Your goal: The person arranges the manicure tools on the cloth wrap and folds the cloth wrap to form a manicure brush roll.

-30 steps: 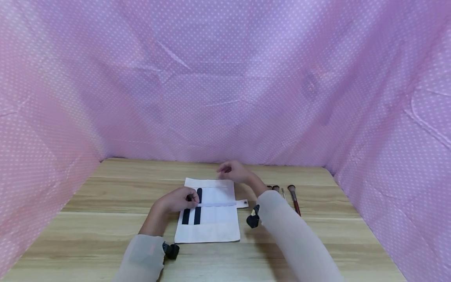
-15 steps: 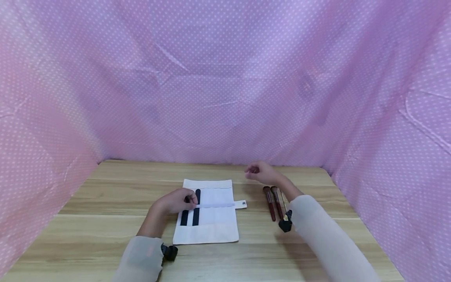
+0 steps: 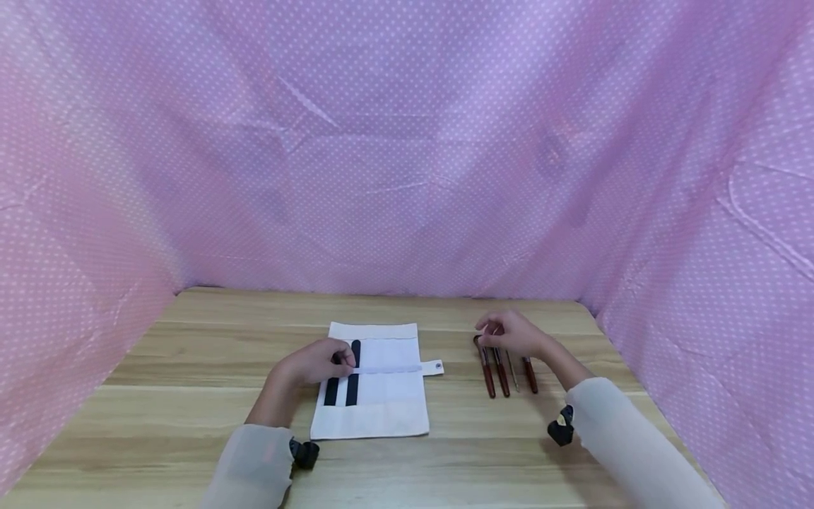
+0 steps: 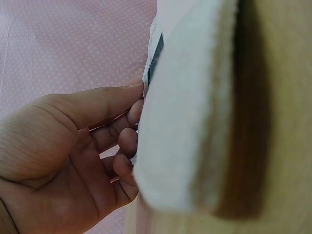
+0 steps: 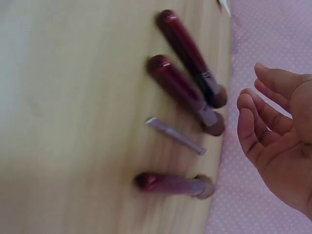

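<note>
A white fabric roll-up pouch (image 3: 394,389) lies unfolded on the table. Two flat dark strips (image 3: 352,389) sit in its left part; one has a rounded upper end rising past the pocket edge. My left hand (image 3: 321,362) pinches that pocket edge between thumb and fingers; in the left wrist view the fingertips partly disappear behind the white cloth (image 4: 175,117). My right hand (image 3: 514,334), fingers loosely bent and holding nothing, hovers over the brush ends of three makeup brushes with dark red handles (image 5: 183,87). Among them lies a thin metallic stick (image 5: 175,135).
A short strap with a snap (image 3: 434,367) sticks out from the pouch's right side. The wooden table (image 3: 210,353) ends at a pink dotted curtain (image 3: 407,177) at the back and sides. Bare wood separates the pouch from the brushes.
My right hand has moved right, from above the pouch's top corner to above the brushes, and lowered. The left hand keeps its pinch on the pocket edge.
</note>
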A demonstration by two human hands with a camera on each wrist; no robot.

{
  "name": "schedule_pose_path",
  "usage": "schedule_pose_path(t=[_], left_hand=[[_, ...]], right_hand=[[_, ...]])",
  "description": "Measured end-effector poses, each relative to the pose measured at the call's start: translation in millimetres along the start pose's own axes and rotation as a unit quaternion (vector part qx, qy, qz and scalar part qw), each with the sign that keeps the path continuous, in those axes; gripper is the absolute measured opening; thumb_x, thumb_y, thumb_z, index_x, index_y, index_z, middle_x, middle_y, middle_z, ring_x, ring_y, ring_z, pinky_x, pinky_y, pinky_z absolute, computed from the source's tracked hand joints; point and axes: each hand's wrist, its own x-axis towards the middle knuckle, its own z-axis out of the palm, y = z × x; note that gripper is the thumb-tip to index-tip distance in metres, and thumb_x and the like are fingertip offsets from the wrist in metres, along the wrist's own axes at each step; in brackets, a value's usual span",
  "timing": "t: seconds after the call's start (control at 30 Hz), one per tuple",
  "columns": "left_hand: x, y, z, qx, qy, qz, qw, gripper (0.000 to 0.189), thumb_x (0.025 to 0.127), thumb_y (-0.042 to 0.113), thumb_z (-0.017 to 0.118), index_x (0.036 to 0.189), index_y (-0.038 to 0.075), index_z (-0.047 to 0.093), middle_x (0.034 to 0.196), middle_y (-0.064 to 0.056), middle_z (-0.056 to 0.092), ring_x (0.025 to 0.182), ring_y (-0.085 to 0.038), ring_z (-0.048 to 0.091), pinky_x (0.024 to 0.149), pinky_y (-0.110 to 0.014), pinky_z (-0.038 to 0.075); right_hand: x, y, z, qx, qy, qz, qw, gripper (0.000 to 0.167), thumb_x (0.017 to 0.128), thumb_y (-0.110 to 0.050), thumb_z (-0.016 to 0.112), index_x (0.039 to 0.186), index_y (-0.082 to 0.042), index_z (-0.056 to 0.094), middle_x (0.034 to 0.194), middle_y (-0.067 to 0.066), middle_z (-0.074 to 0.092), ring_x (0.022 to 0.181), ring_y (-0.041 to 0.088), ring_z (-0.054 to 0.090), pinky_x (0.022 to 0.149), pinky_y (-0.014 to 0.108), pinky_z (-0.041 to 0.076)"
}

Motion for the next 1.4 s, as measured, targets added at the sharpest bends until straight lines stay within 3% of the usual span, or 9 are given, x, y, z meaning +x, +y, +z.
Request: schedule_pose_path(t=[0.3, 0.53, 1.03, 1.4], left_hand=[[-0.2, -0.1, -1.9, 0.016, 0.001, -0.003, 0.9999, 0.011, 0.098, 0.006, 0.066, 0.090, 0.013, 0.066, 0.086, 0.001, 0.062, 0.081, -0.017, 0.055, 0.073, -0.034, 0.045], [2.8, 6.1, -1.6, 0.020, 0.027, 0.028, 0.9990, 0.006, 0.097, 0.008, 0.069, 0.092, 0.012, 0.067, 0.084, 0.001, 0.062, 0.078, -0.016, 0.056, 0.070, -0.031, 0.046], [17.2, 20.4, 3.8, 0.034, -0.006, 0.069, 0.9970, 0.006, 0.092, 0.003, 0.073, 0.095, 0.008, 0.069, 0.083, 0.001, 0.061, 0.077, -0.015, 0.055, 0.073, -0.032, 0.047], [22.7, 18.7, 12.3, 0.046, -0.010, 0.035, 0.9983, 0.008, 0.088, 0.005, 0.079, 0.090, 0.011, 0.074, 0.082, 0.002, 0.062, 0.079, -0.016, 0.055, 0.075, -0.034, 0.047]], right_hand=[[-9.8, -5.2, 12.4, -0.021, -0.039, 0.012, 0.9989, 0.026, 0.097, -0.010, 0.071, 0.120, 0.001, 0.068, 0.093, 0.000, 0.070, 0.086, 0.014, 0.066, 0.072, 0.029, 0.054], [-8.4, -11.8, 20.0, -0.040, -0.037, 0.019, 0.9983, 0.029, 0.095, -0.011, 0.073, 0.122, -0.002, 0.068, 0.097, 0.001, 0.072, 0.089, 0.014, 0.067, 0.075, 0.029, 0.054], [0.1, -25.2, 31.7, -0.040, -0.049, 0.025, 0.9977, 0.039, 0.090, -0.006, 0.078, 0.127, -0.003, 0.065, 0.098, 0.005, 0.071, 0.087, 0.011, 0.067, 0.076, 0.031, 0.055], [5.0, -28.4, 39.8, -0.050, -0.043, 0.035, 0.9973, 0.041, 0.087, -0.011, 0.082, 0.121, -0.002, 0.062, 0.092, 0.001, 0.070, 0.086, 0.012, 0.066, 0.078, 0.033, 0.054]])
